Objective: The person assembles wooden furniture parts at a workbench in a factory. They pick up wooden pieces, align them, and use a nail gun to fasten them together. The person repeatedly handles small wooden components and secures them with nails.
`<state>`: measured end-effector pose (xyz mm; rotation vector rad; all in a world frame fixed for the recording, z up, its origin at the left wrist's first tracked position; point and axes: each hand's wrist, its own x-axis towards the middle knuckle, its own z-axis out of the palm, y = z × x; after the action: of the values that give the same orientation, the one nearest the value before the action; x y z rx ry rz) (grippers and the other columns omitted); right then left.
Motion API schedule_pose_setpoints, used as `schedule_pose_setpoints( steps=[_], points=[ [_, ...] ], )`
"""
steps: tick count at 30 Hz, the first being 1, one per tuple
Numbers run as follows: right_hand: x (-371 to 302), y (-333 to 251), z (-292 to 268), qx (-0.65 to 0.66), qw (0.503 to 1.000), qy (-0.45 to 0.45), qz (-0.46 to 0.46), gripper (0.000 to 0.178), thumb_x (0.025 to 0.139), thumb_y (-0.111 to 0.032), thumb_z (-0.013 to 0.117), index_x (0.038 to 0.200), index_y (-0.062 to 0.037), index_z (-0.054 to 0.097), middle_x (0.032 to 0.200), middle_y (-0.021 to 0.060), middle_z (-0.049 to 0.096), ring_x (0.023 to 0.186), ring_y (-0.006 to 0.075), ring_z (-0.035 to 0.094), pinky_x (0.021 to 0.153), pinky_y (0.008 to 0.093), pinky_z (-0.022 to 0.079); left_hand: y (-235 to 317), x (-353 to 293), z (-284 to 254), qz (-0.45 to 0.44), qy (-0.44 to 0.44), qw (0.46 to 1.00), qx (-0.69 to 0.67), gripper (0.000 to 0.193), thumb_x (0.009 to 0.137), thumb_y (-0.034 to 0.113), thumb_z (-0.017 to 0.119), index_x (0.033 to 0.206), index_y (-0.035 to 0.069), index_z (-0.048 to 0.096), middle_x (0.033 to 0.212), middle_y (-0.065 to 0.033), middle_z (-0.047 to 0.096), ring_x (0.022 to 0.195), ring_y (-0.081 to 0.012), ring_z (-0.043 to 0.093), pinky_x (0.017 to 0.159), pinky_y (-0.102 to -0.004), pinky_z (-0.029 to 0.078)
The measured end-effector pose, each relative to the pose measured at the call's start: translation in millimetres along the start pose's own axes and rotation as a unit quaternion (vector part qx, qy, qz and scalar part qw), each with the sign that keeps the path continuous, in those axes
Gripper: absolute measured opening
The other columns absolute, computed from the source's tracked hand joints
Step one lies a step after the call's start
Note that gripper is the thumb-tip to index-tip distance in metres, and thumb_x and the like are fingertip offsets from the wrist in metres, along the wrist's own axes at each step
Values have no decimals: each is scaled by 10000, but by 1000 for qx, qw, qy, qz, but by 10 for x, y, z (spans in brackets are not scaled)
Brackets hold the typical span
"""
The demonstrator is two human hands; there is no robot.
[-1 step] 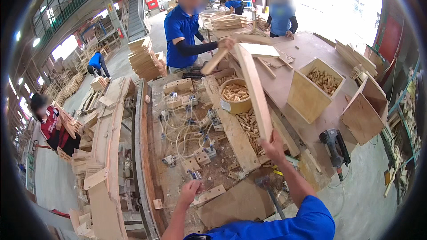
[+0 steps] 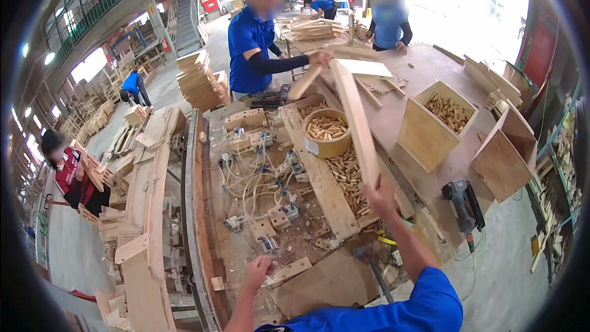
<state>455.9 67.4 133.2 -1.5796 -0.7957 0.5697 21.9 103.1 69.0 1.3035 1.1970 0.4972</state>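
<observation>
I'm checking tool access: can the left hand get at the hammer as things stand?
Probably yes: the left hand looks empty, with only a low wood block and brown sheet between it and the hammer.

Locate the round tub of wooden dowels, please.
In the head view, the round tub sits slightly right of centre, just left of the long board in the right hand, beside loose dowels.

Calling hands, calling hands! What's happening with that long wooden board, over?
Right hand gripping near end of long wooden board. Left hand fingers curled, contents unclear. Co-worker's hand near board's far end. Round tub partly behind board in view.
</observation>
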Motion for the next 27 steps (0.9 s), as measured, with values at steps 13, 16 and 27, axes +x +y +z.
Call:
schedule_pose_setpoints(
  steps=[13,16,27],
  points=[
    [3055,894,-336,-476,868,116,-72,305,1014,-388,618,937,-121,744,886,147,730,803,299,690,726,451,535,-552,-781,-928,-119,276,952,61,313,1054,325,659,1106,23,727,856,-65,734,820,-148,710,737,-350,555],
    [3151,701,-333,-512,853,97,5,512,985,-544,632,1066,-59,776,1000,234,767,966,422,710,899,549,545,-293,-852,-1320,-65,342,923,163,324,1035,327,668,1097,16,732,943,-143,771,883,-235,748,794,-377,570],
    [1140,564,-180,-523,821,-36,-227,404,1020,-270,737,1329,-23,654,1233,205,685,1169,382,639,1006,483,516,196,-663,-3711,-138,454,688,549,370,961,168,670,1326,110,656,1238,-181,714,1153,-399,681,967,-522,564]
  ],
)
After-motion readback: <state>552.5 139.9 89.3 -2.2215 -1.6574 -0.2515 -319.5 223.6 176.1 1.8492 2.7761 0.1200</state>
